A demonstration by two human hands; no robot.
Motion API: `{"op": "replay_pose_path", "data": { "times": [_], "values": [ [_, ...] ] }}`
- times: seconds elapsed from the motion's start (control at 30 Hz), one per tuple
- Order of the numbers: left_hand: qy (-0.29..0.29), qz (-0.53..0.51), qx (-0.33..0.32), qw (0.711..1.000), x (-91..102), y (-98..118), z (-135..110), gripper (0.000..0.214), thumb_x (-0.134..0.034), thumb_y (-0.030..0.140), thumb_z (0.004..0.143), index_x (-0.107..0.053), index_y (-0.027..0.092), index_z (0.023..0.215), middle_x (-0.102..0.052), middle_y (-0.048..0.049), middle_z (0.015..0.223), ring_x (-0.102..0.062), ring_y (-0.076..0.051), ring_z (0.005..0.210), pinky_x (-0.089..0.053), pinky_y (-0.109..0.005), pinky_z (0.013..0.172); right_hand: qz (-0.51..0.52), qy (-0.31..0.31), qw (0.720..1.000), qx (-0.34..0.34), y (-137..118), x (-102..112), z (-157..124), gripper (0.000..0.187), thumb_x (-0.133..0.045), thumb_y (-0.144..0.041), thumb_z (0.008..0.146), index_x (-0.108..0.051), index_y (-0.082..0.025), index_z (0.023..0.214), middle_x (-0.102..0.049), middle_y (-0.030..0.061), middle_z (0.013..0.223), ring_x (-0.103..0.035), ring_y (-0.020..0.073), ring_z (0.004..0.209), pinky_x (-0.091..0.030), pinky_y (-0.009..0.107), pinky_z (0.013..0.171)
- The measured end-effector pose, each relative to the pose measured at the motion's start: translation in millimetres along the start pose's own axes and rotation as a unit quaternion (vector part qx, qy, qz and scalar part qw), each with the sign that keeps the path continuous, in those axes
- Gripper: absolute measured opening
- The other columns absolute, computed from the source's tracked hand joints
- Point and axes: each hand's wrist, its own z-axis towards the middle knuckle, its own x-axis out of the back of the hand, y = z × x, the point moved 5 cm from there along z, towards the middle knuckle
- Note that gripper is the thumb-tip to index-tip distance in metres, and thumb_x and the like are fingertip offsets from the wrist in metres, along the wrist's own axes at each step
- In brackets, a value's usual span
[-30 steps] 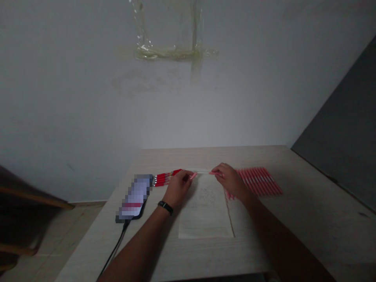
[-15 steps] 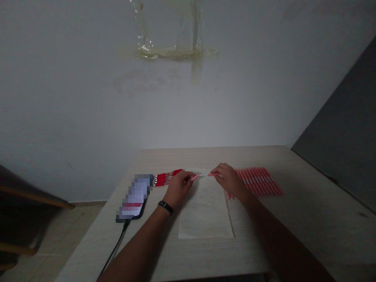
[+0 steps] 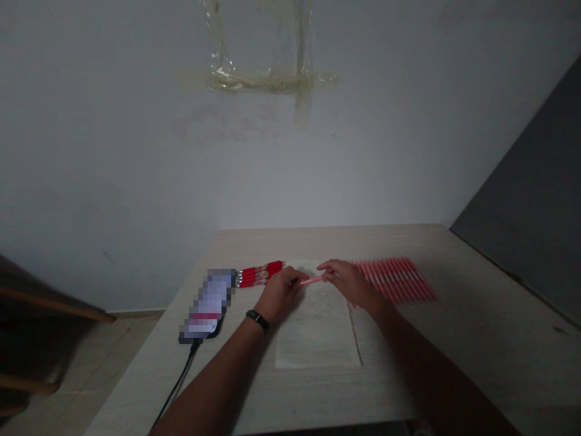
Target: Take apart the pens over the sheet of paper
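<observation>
A pink pen (image 3: 312,280) is held level between my two hands, above a sheet of paper (image 3: 318,345). My left hand (image 3: 282,290), with a black band on its wrist, pinches the pen's left end. The fingers of my right hand (image 3: 347,281) close around the other end, with the index finger stretched over it. To the left of my left hand lie several red pens (image 3: 254,275) with silvery tips. Beside my right hand is a neat row of many pink pens (image 3: 399,278), lying parallel.
A phone (image 3: 209,306) with a blurred screen and a black cable (image 3: 179,378) lies at the table's left. The pale wooden table (image 3: 454,345) meets a wall (image 3: 363,163) bearing strips of clear tape (image 3: 267,82). A wooden frame part (image 3: 59,306) stands at lower left.
Half a second ago a thin white stretch showed between two pink parts in my hands. Now a single pink length spans them, and the hands sit slightly lower and closer together.
</observation>
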Motion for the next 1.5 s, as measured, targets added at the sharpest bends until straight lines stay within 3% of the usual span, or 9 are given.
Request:
{"op": "replay_pose_path", "data": {
  "times": [0.13,0.23,0.33,0.5,0.8,0.97,1.13,1.33,1.5],
  "values": [
    [0.016,0.003,0.003,1.0,3.3,-0.7,0.7,0.019,-0.058,0.019,0.089,-0.075,0.018,0.099,-0.07,-0.0073,0.091,-0.061,-0.019,0.082,-0.045,-0.03,0.073,-0.018,0.019,1.0,0.009,3.8,5.8,0.6,0.023,-0.071,-0.022,0.086,-0.064,-0.021,0.108,-0.067,0.0049,0.103,-0.063,0.0194,0.096,-0.048,0.033,0.087],
    [0.016,0.009,-0.006,1.0,4.6,0.5,0.7,0.018,-0.059,0.019,0.089,-0.075,0.018,0.098,-0.071,-0.0074,0.091,-0.062,-0.019,0.084,-0.045,-0.031,0.077,-0.047,0.008,0.999,0.02,4.6,7.1,2.1,0.004,-0.066,-0.022,0.09,-0.064,-0.019,0.093,-0.065,0.0034,0.093,-0.061,0.0179,0.088,-0.046,0.03,0.08],
    [0.014,0.021,-0.01,1.0,4.3,0.7,0.7,0.018,-0.06,0.017,0.089,-0.075,0.019,0.097,-0.071,-0.007,0.091,-0.062,-0.019,0.084,-0.046,-0.031,0.078,-0.069,-0.019,0.997,0.03,3.2,5.1,2.6,0.018,-0.056,-0.026,0.098,-0.064,-0.019,0.083,-0.063,0.0028,0.084,-0.059,0.0168,0.083,-0.044,0.03,0.076],
    [0.014,0.016,-0.01,1.0,2.6,-1.4,1.8,0.017,-0.06,0.019,0.09,-0.075,0.02,0.097,-0.071,-0.0065,0.09,-0.062,-0.019,0.083,-0.046,-0.03,0.075,-0.039,0.0,0.999,0.022,5.0,7.1,1.7,0.009,-0.066,-0.028,0.091,-0.063,-0.02,0.095,-0.064,0.0028,0.094,-0.06,0.0174,0.089,-0.045,0.029,0.078],
    [0.014,0.008,-0.017,1.0,2.5,0.7,0.2,0.018,-0.059,0.017,0.089,-0.075,0.019,0.098,-0.07,-0.0072,0.091,-0.061,-0.018,0.082,-0.046,-0.028,0.073,-0.044,-0.017,0.999,0.022,5.9,6.5,1.8,0.01,-0.065,-0.031,0.093,-0.064,-0.02,0.093,-0.062,0.0025,0.093,-0.06,0.0172,0.087,-0.044,0.028,0.077],
    [0.008,0.008,-0.017,1.0,1.6,1.3,0.5,0.018,-0.059,0.019,0.09,-0.075,0.02,0.098,-0.07,-0.0067,0.09,-0.061,-0.018,0.082,-0.046,-0.028,0.073,-0.058,-0.037,0.997,0.024,4.4,4.2,1.3,0.024,-0.054,-0.031,0.1,-0.063,-0.019,0.081,-0.06,0.0017,0.084,-0.059,0.0152,0.08,-0.043,0.028,0.074],
    [0.0,0.008,-0.004,1.0,1.3,1.6,1.1,0.02,-0.058,0.019,0.09,-0.075,0.02,0.099,-0.069,-0.0063,0.091,-0.06,-0.018,0.082,-0.044,-0.029,0.073,-0.052,-0.009,0.999,0.016,4.6,6.7,2.0,0.013,-0.065,-0.032,0.093,-0.064,-0.02,0.088,-0.062,0.0022,0.09,-0.06,0.0165,0.085,-0.045,0.027,0.075],
    [-0.004,0.004,-0.018,1.0,2.7,6.0,0.9,0.019,-0.059,0.021,0.091,-0.076,0.02,0.098,-0.066,-0.006,0.086,-0.057,-0.017,0.075,-0.04,-0.027,0.067,-0.064,-0.033,0.997,-0.013,-3.4,7.3,0.2,0.04,-0.044,-0.032,0.103,-0.062,-0.018,0.069,-0.056,0.0015,0.073,-0.059,0.0149,0.07,-0.045,0.027,0.066],
    [0.0,-0.002,-0.006,1.0,3.1,6.9,1.6,0.02,-0.058,0.021,0.091,-0.076,0.02,0.1,-0.067,-0.0064,0.087,-0.058,-0.018,0.078,-0.041,-0.028,0.069,-0.03,-0.007,0.999,-0.016,-3.6,9.3,0.3,0.021,-0.058,-0.033,0.095,-0.066,-0.019,0.082,-0.061,0.002,0.083,-0.06,0.0144,0.072,-0.045,0.025,0.064]
  ]
}}
